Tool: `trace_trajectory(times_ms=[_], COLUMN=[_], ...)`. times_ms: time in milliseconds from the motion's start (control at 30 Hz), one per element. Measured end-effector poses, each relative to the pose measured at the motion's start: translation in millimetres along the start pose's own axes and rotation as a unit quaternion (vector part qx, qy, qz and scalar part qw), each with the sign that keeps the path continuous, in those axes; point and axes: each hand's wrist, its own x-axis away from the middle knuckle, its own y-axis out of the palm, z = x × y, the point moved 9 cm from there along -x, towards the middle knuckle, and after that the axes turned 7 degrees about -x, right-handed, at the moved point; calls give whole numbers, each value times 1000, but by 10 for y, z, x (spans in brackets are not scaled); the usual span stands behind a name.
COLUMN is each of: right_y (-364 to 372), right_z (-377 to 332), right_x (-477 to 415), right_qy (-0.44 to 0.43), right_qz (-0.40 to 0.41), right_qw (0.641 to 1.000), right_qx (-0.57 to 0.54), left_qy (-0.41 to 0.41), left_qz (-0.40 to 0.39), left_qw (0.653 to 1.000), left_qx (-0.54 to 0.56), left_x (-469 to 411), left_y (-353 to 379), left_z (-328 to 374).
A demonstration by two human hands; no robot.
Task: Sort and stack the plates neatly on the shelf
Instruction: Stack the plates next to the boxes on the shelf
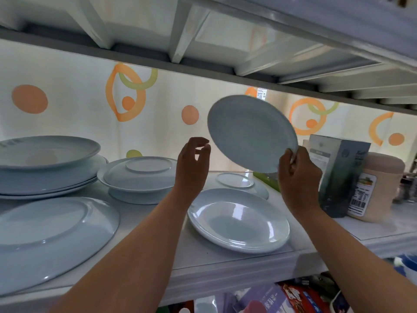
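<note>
Head view: the right hand (297,177) holds a small round pale-blue plate (250,132) tilted in the air above the white shelf (225,265), clear of everything standing on it; its grip pinches the plate's lower right rim between thumb and fingers. The left hand (194,159) is raised just beside the plate's left edge; its grip is loosely curled, thumb and fingers apart, holding nothing, and it appears not to touch the rim.

The step in hand looks like sorting one plate to its pile. Directly below sits a stack of shallow white plates (239,220), right way up; behind it lies a small upturned white plate (237,180); further left are an upturned white dish stack (137,175), a tall pile of large white plates (45,163) and a large upturned white platter (52,233).

The next move probably calls for picking the pile that matches in size, levelling the plate and lowering it centred; the left hand is well placed to steady the far rim. The dark cardboard carton (338,172) stands near the right hand, so the descent wants care on that side.
</note>
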Motion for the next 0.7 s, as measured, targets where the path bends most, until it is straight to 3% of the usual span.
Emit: trace_trajectory(times_ms=[233, 433, 533, 700], right_y=[-86, -20, -89, -155], right_z=[37, 194, 235, 262], right_x=[92, 458, 632, 838], right_qy=[225, 434, 480, 496], right_qz=[-35, -97, -126, -184], right_qw=[969, 864, 835, 825], right_qx=[-95, -234, -238, -200], left_qy=[-69, -147, -145, -172], left_qz=[20, -35, -40, -93], left_qw=[977, 949, 954, 952], left_qx=[203, 276, 260, 236], left_x=[72, 148, 170, 205], left_y=[-208, -125, -138, -57], left_z=[33, -15, -40, -123])
